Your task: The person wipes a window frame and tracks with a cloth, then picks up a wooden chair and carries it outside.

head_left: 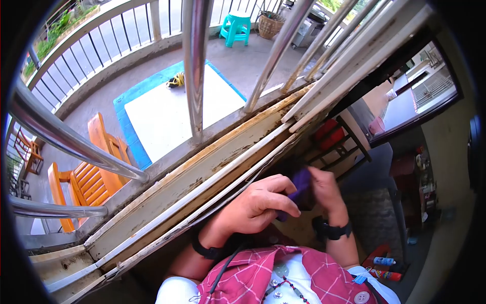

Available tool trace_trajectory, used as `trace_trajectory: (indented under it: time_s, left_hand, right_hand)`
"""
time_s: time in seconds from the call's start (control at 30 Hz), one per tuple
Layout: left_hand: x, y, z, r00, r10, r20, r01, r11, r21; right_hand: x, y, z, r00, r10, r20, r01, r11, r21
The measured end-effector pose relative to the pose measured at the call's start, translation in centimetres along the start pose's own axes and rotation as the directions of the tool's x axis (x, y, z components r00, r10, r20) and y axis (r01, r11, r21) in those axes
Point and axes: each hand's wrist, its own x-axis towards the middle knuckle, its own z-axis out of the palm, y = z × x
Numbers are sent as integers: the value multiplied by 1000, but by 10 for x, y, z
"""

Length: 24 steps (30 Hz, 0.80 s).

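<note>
A dark purple cloth is stretched between my two hands in front of my chest, beside the window sill. My left hand has its fingers curled and closed on the cloth's left side. On the other side, my right hand pinches the cloth, slightly blurred by motion. A dark band circles each wrist. Part of the cloth is hidden behind the left fingers, and its full shape does not show.
To my left runs a worn window track with metal bars above it. Outside are a wooden chair, a white-topped table with a blue border and a turquoise stool. Indoors, a mirror is at the right.
</note>
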Motion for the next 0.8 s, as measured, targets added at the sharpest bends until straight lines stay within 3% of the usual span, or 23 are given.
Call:
trace_trajectory:
  time_s: [0.07,0.13,0.17,0.27,0.3,0.37,0.43,0.47,0.53,0.6,0.8]
  left_hand:
    - [-10,7,-6,999,-45,21,45,999,13]
    - [-19,6,-7,999,-44,29,44,999,-10]
    - [-22,9,-6,997,-58,44,59,998,-24]
    - [-23,19,-2,995,-66,68,69,997,-31]
    - [-22,23,-2,996,-53,75,54,998,-9]
    - [-23,29,-3,996,-33,85,32,999,10]
    - [-27,33,-6,992,-73,107,64,994,86]
    - [-30,34,-8,992,-73,106,64,994,88]
    - [-39,35,-12,981,-168,95,138,954,266]
    - [-47,29,-14,990,-138,9,129,949,288]
    - [-54,32,-18,992,-117,-40,121,986,112]
  right_hand:
    - [-4,-11,-18,991,-19,-136,14,999,-36]
    - [-4,-22,-32,964,41,-264,0,988,153]
    - [-3,-33,-37,944,-16,-331,75,983,165]
    - [4,-56,-34,794,-207,-572,265,964,19]
    - [9,-66,-32,790,-209,-576,264,964,12]
    - [24,-83,-29,658,-547,-518,481,834,-270]
    - [41,-94,-9,758,-541,-364,514,840,-177]
    - [55,-95,1,743,-639,-198,583,764,-278]
    - [65,-97,31,711,-696,-101,608,681,-408]
    - [62,-103,24,755,-650,-86,577,720,-386]
    - [67,-116,21,743,-668,44,602,638,-481]
